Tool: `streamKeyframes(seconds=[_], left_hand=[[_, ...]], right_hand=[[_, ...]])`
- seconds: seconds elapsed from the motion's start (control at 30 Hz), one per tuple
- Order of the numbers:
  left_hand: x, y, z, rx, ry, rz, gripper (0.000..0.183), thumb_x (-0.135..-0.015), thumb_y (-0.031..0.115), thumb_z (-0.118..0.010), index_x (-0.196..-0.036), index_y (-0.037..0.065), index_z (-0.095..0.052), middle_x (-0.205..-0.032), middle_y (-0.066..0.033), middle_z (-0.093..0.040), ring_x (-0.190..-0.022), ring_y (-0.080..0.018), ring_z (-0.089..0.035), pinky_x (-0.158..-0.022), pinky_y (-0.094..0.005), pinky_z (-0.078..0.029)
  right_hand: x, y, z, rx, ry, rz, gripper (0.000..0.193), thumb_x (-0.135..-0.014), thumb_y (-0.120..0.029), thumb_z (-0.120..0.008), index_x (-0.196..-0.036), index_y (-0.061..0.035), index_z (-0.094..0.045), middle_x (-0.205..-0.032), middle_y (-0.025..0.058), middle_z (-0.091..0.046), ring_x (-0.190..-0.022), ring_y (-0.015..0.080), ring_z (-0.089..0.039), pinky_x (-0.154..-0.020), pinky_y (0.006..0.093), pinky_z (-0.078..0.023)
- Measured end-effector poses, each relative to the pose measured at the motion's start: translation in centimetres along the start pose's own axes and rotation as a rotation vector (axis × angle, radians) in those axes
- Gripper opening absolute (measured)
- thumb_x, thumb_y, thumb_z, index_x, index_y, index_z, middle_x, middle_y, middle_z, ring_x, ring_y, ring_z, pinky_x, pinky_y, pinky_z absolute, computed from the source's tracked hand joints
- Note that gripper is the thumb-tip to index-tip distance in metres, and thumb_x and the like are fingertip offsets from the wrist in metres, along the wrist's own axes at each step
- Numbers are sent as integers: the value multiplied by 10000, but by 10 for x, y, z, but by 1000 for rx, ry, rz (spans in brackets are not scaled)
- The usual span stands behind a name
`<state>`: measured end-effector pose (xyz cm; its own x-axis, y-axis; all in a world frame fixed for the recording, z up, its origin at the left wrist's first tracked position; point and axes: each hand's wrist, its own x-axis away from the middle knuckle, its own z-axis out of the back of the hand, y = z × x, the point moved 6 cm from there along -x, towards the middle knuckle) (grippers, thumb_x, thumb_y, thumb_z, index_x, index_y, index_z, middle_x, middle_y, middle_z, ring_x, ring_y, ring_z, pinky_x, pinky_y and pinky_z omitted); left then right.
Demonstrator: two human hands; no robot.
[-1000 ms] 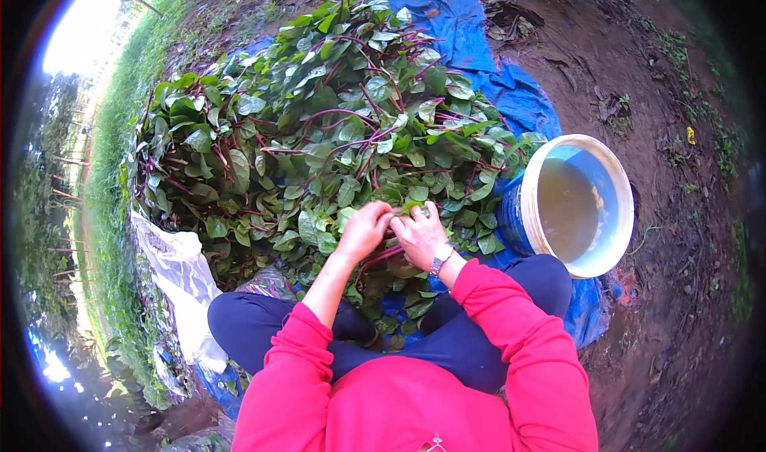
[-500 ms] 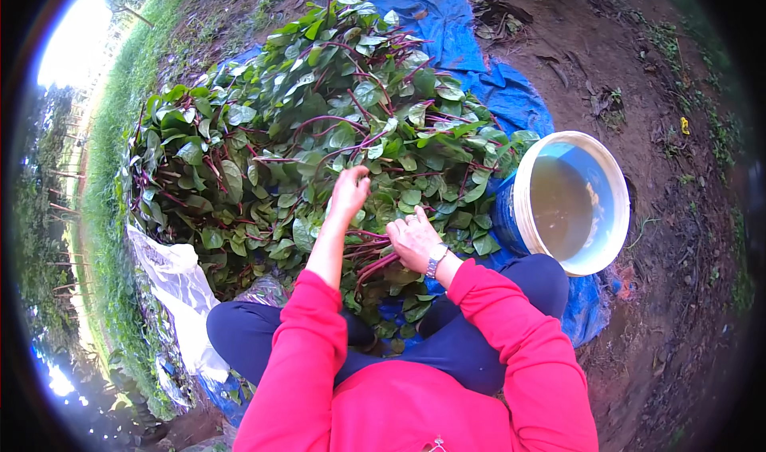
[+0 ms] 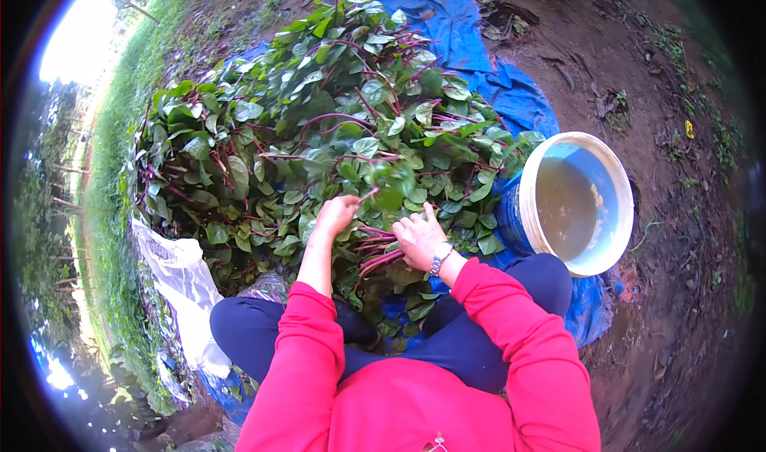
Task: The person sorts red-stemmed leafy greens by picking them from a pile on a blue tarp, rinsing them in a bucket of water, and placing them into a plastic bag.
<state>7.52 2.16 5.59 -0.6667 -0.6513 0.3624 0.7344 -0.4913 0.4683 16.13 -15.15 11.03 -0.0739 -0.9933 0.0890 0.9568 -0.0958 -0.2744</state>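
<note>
The left hand (image 3: pixel 337 214) is closed around a red-purple stem of a leafy sprig (image 3: pixel 388 189), which sticks up toward 1 o'clock from the fist. The right hand (image 3: pixel 419 238) lies just beside it at 4 o'clock, fingers curled and pressing down on a small bundle of red stems (image 3: pixel 375 254); whether it grips them fully I cannot tell. The two hands are near each other but not touching. A metal wristwatch (image 3: pixel 440 259) sits on the right wrist.

Both hands work at the near edge of a big pile of green leaves with red stems (image 3: pixel 319 125), which fills the middle of the view on a blue tarp (image 3: pixel 463 29). At 3 o'clock from the hands stands a white bucket (image 3: pixel 531 165) with cloudy water. At 8 o'clock lies a white plastic bag (image 3: pixel 187 284) on the ground.
</note>
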Motion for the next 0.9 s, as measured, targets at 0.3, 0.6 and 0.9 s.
streamKeyframes(seconds=[0.3, 0.6, 0.9], left_hand=[[48, 46, 7, 336, -189, -141, 265, -805, 201, -617, -1052, 107, -639, -928, -93, -659, -864, -206, -625, -771, -307, -476], [3, 69, -2, -42, -3, -461, 259, -783, 177, -587, -1024, 96, -632, -1019, -110, -584, -995, -289, -540, -872, -360, -431], [-30, 60, -13, -625, 289, -317, 253, -739, 211, -591, -988, 166, -575, -1086, -42, -529, -1092, -255, -462, -865, -510, -342]], right_hand=[[4, -8, 23, 63, 253, 88, 311, -651, -159, -646, -943, -89, -564, -915, 59, -571, -992, 261, -526, -973, 552, -275], [0, -8, 10, 73, 28, 55, 509, -573, -277, -742, -983, -83, -512, -899, 85, -544, -935, 260, -537, -955, 567, -285], [-2, -6, 3, 51, -12, 27, 520, -574, -294, -751, -976, -78, -504, -894, 96, -567, -927, 270, -542, -939, 515, -318]])
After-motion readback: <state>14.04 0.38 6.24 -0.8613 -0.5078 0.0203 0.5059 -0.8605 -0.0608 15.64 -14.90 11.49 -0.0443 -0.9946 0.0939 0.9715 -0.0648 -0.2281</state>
